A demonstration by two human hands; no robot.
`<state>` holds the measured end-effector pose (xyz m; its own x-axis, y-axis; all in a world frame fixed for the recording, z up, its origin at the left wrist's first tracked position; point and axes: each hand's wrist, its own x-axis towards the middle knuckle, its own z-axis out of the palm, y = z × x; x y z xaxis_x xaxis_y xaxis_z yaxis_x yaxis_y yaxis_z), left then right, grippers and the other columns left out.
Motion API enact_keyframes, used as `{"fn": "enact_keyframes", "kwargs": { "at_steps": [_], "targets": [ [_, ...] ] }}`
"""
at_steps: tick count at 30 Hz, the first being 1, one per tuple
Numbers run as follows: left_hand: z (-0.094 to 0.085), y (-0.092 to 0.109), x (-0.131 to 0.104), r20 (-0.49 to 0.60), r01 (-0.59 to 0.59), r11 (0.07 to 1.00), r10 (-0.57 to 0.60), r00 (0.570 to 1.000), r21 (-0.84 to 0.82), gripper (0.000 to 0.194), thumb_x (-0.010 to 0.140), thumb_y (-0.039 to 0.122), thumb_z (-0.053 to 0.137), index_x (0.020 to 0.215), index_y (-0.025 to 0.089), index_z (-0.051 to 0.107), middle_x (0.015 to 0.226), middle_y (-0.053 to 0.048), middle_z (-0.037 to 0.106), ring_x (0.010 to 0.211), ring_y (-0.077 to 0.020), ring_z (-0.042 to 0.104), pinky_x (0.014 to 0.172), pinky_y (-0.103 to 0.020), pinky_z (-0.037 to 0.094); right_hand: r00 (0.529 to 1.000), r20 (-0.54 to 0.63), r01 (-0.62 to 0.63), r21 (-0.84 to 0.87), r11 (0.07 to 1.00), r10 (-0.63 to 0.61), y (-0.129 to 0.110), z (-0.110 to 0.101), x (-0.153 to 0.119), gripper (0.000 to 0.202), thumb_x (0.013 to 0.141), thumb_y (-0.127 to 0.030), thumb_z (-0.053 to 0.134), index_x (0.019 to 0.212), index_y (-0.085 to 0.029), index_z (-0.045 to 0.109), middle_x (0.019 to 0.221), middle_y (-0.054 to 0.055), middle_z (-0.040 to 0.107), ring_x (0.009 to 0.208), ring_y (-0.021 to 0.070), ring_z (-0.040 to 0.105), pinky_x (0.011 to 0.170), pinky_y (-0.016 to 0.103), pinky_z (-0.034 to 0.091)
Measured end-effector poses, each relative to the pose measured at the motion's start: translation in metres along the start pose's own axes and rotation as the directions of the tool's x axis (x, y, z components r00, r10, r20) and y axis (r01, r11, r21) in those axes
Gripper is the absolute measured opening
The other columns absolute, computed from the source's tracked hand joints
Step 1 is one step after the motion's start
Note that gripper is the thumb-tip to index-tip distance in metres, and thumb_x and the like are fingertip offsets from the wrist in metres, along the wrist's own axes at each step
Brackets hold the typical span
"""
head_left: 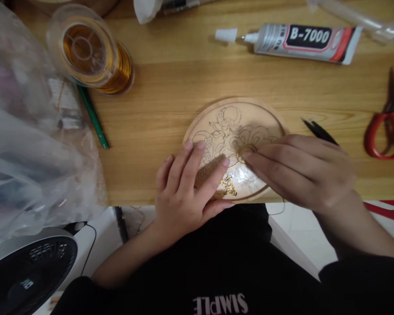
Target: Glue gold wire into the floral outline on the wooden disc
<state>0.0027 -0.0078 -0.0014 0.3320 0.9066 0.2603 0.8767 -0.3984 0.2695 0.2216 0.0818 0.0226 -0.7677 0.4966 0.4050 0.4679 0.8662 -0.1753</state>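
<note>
The thin gold wire, probably light, springy and easily kinked, lies on the round board, best taken near its loop, where the right hand pinches it, the left hand resting spread.

left hand spread on round board | right hand pinching gold wire over it | surface: glue tube, wire spool

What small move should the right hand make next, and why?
Perhaps ease the curled gold wire down along the drawn swirls with the right hand: it appears to pinch the wire over the round board, where nearby swirls show no wire, while the left hand rests there, apparently steadying it.
</note>
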Motion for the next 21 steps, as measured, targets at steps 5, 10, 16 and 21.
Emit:
{"fn": "enact_keyframes", "kwargs": {
  "at_steps": [5, 10, 16, 21],
  "targets": [
    [0.0001, 0.0002, 0.0003, -0.001, -0.007, 1.000, 0.007, 1.000, 0.006, 0.068, 0.095, 0.071, 0.033, 0.139, 0.026, 0.058, 0.146, -0.016, 0.053, 0.135, -0.0334, 0.049, 0.109, -0.044, 0.034, 1.000, 0.000, 0.009, -0.008, 1.000, -0.009, -0.0012, -0.0002, 0.0019, 0.009, 0.083, -0.011, 0.071, 0.087, -0.019, 0.068, 0.078, 0.001, 0.070, 0.068, 0.0149, 0.059, 0.055, 0.030, 0.046],
    [-0.0016, -0.0006, 0.0011, 0.011, -0.014, 1.000, 0.014, 1.000, 0.004, 0.065, 0.095, 0.069, 0.037, 0.136, 0.025, 0.060, 0.142, -0.018, 0.055, 0.134, -0.0342, 0.050, 0.107, -0.045, 0.036, 1.000, -0.013, 0.014, -0.021, 1.000, -0.014, 0.0003, -0.0007, 0.0016, 0.006, 0.083, -0.012, 0.071, 0.086, -0.017, 0.069, 0.077, 0.002, 0.071, 0.068, 0.0150, 0.061, 0.055, 0.029, 0.049],
    [-0.0016, -0.0007, 0.0019, -0.015, -0.006, 1.000, 0.006, 1.000, -0.020, 0.068, 0.092, 0.072, 0.040, 0.135, 0.024, 0.062, 0.142, -0.018, 0.056, 0.135, -0.0338, 0.049, 0.109, -0.045, 0.034, 1.000, -0.029, 0.003, -0.032, 0.999, -0.004, -0.0005, 0.0055, -0.0033, 0.008, 0.086, -0.014, 0.069, 0.091, -0.020, 0.069, 0.080, 0.000, 0.072, 0.073, 0.0139, 0.064, 0.060, 0.027, 0.052],
    [-0.0018, -0.0017, 0.0020, -0.032, -0.017, 0.999, 0.015, 0.999, -0.051, 0.070, 0.088, 0.075, 0.048, 0.131, 0.023, 0.064, 0.142, -0.020, 0.056, 0.135, -0.0350, 0.049, 0.107, -0.046, 0.036, 0.981, -0.103, -0.158, 0.078, 0.984, 0.165, -0.0008, -0.0022, -0.0017, 0.008, 0.087, -0.023, 0.069, 0.094, -0.020, 0.068, 0.082, 0.003, 0.072, 0.072, 0.0155, 0.065, 0.064, 0.030, 0.054]
  ]
}}
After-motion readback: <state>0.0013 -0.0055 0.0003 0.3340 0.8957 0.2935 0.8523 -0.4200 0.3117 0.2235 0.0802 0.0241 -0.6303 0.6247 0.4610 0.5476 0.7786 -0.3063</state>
